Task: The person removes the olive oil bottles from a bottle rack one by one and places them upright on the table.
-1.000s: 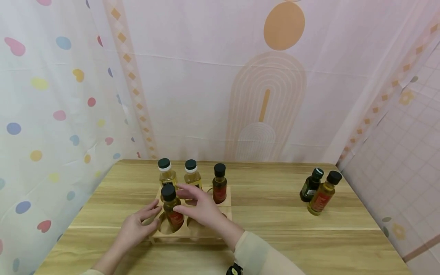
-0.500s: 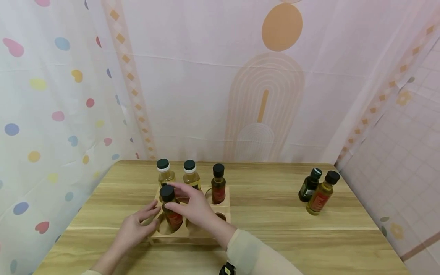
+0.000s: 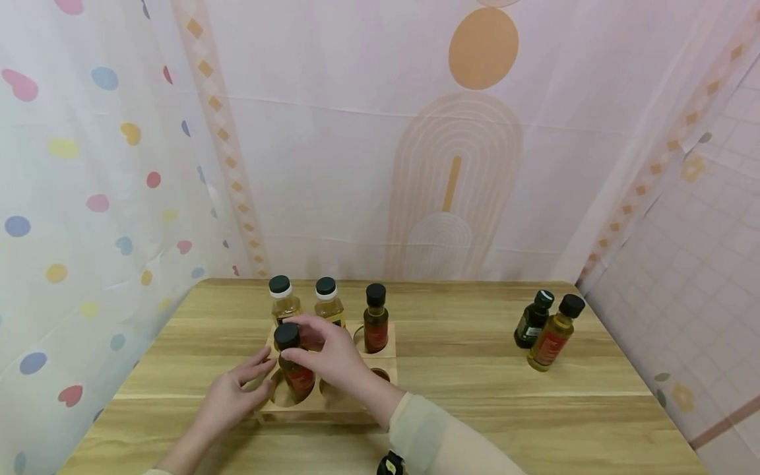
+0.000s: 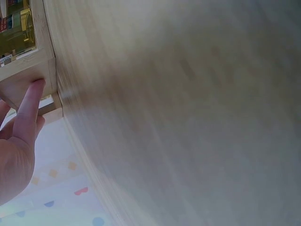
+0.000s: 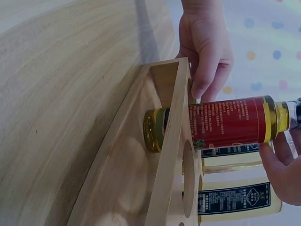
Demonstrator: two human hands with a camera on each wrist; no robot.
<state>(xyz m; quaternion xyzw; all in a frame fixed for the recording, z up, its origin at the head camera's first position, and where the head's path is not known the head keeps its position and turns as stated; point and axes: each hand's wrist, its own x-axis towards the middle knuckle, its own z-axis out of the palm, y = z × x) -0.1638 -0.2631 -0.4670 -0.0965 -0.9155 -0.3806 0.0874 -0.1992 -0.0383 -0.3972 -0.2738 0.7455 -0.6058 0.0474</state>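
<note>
A two-tier wooden bottle rack (image 3: 315, 408) with round holes stands on the table. Between thumb and fingers, my right hand (image 3: 335, 356) holds a black-capped oil bottle (image 5: 228, 120) near its neck. This red-labelled bottle leans a little in the front-left hole, its base showing below the top board in the right wrist view. At the rack's left end, my left hand (image 3: 228, 399) grips the edge, thumb on top, with one finger (image 4: 29, 110) against the side panel. Two pale-oil bottles (image 3: 286, 307) and one dark red-labelled bottle (image 3: 376, 323) stand in the back row.
Farther right on the table (image 3: 463, 369) stand a small dark bottle (image 3: 533, 323) and a red-labelled yellow oil bottle (image 3: 552, 343), close together. Patterned curtains (image 3: 332, 165) hang behind and on both sides. A black item (image 3: 390, 464) shows by the right sleeve.
The right hand's thumb has shifted left, nearer the bottle's neck, and the hand has closed in on it. The left hand stays at the rack. The head view has shifted slightly.
</note>
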